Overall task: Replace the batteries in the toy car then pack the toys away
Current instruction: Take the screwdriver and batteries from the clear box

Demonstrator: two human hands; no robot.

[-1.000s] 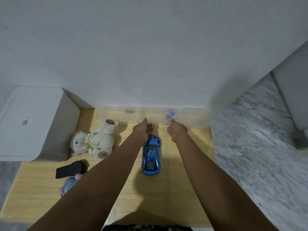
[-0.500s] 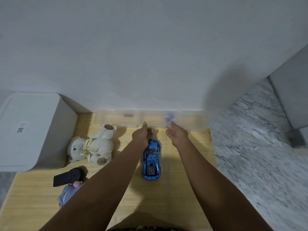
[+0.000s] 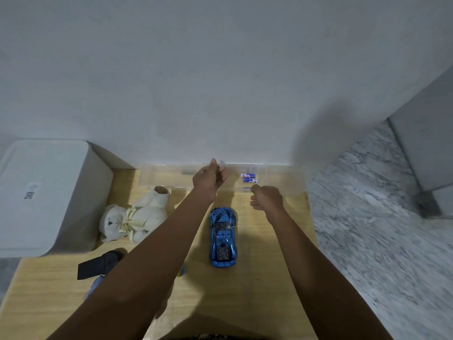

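Observation:
A shiny blue toy car (image 3: 222, 238) stands on the wooden table (image 3: 264, 285), nose toward the wall. Behind it a long clear compartment box (image 3: 166, 177) lies against the wall, with small blue-and-white batteries (image 3: 249, 178) in its middle part. My left hand (image 3: 207, 179) is raised over the box and pinches a clear lid flap (image 3: 222, 166) between thumb and fingers. My right hand (image 3: 267, 199) hovers at the box's front edge, to the right of the car, its fingers curled with nothing seen in them.
A white teddy bear (image 3: 134, 217) lies left of the car. A black remote (image 3: 97, 265) and a small blue toy (image 3: 94, 285), partly hidden by my arm, lie nearer me. A white lidded bin (image 3: 41, 192) stands at the left; marble floor (image 3: 380, 229) lies to the right.
My left hand has risen from the box's front edge, lifting the clear flap. My right hand has drawn back slightly and curled. The batteries now show.

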